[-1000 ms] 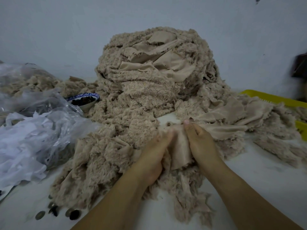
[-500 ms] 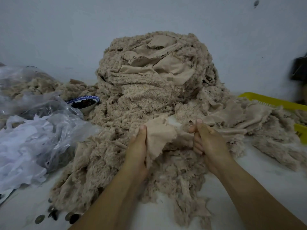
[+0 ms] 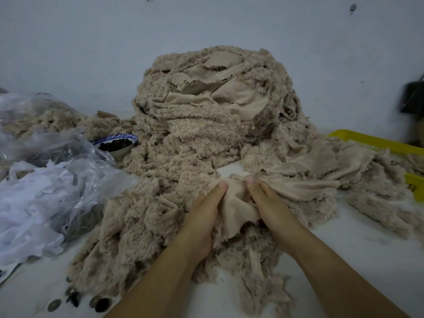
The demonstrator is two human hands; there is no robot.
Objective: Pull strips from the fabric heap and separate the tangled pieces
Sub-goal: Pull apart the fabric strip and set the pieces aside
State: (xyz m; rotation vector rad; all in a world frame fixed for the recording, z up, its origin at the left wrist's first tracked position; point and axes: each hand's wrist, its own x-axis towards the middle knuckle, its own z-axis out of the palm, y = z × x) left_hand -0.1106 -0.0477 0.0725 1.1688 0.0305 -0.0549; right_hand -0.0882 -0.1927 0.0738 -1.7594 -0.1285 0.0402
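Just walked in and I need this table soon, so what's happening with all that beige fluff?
A person is sorting fleecy fabric scraps by hand. The left hand and right hand both pinch one smooth beige strip at the front of the fabric heap, thumbs close together on top. The strip is not yet free; it looks caught in the tangle. Scraps spread over the white table toward a yellow tray; a plastic bag lies left.

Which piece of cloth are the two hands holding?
The smooth beige piece at the near edge of the heap, pinched between the left hand and right hand. It shows its flat side; the strips around it are fluffy.
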